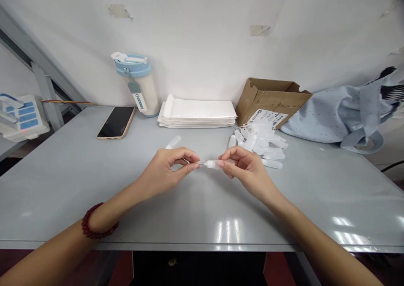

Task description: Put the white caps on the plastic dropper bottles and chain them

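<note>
Drinking bottle [142, 88]: dark lettering on a white strip [141, 102], beginning "GUCC", ending unclear
Cardboard box [285, 100]: dark handwriting, illegible
Box sticker [267, 118]: 1 barcode, print too small to read

- The tabletop [189, 218] is shiny grey.
- On it stand a bottle [150, 88] and a carton [268, 100].
- There lie a phone [116, 122], a white stack [202, 111], plastic pieces [273, 153], a bag [325, 113].

Both forearms reach in over the near edge of the table [189, 225], slanting toward each other, wrists nearly straight. Over the table's middle, the left hand [166, 168] points inward, thumb and fingertips pinched together. The right hand [251, 170] faces it just beside, thumb and bent index finger pinched, its other fingers curled.
</note>
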Demonstrator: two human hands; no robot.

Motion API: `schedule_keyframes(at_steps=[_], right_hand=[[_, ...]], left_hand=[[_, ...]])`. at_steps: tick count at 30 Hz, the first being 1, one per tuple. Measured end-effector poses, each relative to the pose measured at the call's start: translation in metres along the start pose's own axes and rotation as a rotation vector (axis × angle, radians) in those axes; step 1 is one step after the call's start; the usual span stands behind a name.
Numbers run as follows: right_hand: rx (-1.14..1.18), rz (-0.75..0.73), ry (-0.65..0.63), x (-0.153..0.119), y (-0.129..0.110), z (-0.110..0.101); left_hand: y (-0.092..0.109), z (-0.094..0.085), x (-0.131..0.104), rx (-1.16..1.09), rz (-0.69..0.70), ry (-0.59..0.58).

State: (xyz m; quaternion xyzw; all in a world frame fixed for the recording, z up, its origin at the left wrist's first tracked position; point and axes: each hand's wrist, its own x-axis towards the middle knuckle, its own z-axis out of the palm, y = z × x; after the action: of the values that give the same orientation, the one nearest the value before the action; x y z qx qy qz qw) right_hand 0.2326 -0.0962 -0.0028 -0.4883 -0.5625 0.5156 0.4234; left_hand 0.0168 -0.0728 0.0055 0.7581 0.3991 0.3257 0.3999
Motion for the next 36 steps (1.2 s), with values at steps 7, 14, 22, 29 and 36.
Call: schedule_keyframes(at_steps=[7, 14, 22, 29, 36], right_hand=[[-0.056, -0.003, 0.011, -0.002, 0.000, 0.001], [-0.086, -0.009, 0.030, -0.002, 0.003, 0.004], [0.040, -0.016, 0.057, 0.001, 0.000, -0.002], [0.082, 0.009, 0.017, 0.001, 0.001, -0.001], [0.008, 0.015, 0.041, -0.001, 0.002, 0.004]], left_hand=[[-0.004, 0.002, -0.001, 0.065, 0.054, -0.038], [-0.009, 0.006, -0.002, 0.102, 0.050, -0.065], [-0.008, 0.008, -0.002, 0.053, 0.078, 0.031], [-0.011, 0.010, -0.004, 0.309, 0.243, 0.082], [-0.023, 0.012, -0.006, 0.481, 0.464, 0.094]])
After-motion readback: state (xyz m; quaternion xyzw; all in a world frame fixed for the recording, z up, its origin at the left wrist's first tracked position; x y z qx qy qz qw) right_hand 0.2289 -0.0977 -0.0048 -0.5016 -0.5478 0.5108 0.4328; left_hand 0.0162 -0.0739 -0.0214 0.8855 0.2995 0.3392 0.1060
